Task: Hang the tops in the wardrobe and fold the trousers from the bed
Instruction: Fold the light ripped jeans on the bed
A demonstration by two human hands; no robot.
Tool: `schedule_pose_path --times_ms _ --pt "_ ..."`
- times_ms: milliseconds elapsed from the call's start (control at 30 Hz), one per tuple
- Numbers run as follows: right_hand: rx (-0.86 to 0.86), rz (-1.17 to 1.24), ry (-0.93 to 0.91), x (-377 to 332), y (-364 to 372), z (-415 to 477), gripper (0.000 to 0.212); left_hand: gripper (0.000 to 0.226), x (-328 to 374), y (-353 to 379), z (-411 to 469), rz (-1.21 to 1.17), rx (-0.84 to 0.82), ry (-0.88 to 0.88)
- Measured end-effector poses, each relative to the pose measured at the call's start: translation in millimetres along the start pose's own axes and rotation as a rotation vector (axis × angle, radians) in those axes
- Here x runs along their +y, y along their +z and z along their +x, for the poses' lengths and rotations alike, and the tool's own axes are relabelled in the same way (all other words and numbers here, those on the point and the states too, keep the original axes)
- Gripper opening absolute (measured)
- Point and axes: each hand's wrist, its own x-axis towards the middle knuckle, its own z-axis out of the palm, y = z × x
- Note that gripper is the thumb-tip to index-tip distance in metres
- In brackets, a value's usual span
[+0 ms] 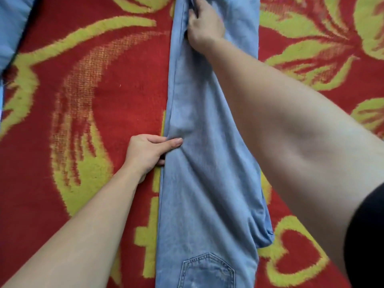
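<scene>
Light blue jeans (207,183) lie lengthwise on the bed, folded leg over leg, with a back pocket showing at the bottom edge. My left hand (149,151) pinches the jeans' left edge about halfway up, thumb on top of the cloth. My right hand (202,23) reaches far up the legs and grips a fold of denim near the top of the view. The leg ends are out of view.
A red blanket (104,84) with yellow-green flower patterns covers the bed under the jeans. Another light blue cloth (10,28) lies at the top left corner, partly cut off by the frame.
</scene>
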Motion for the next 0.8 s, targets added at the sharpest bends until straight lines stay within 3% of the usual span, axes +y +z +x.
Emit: schedule_pose_path --times_ms 100,333,400,467,667,800 --pt "-0.035 -0.03 -0.019 5 -1 4 0.046 0.018 4 -1 1 0.018 0.019 -0.019" --pt "-0.168 0.181 0.002 -4 3 -22 0.066 0.024 1 0 3 0.042 0.042 0.0" --pt "-0.262 0.097 -0.071 -2 -1 -44 0.054 0.027 1 -1 2 0.055 0.058 0.022" --pt "-0.284 0.075 -0.142 3 -7 -73 0.059 0.029 0 -1 1 0.068 0.066 0.049" --pt "-0.002 -0.288 -0.178 48 -27 -214 0.059 0.041 -9 7 -14 0.149 0.186 0.184" --pt "-0.123 -0.417 -0.147 83 -28 -286 0.07 0.027 -25 2 -31 0.384 0.251 0.293"
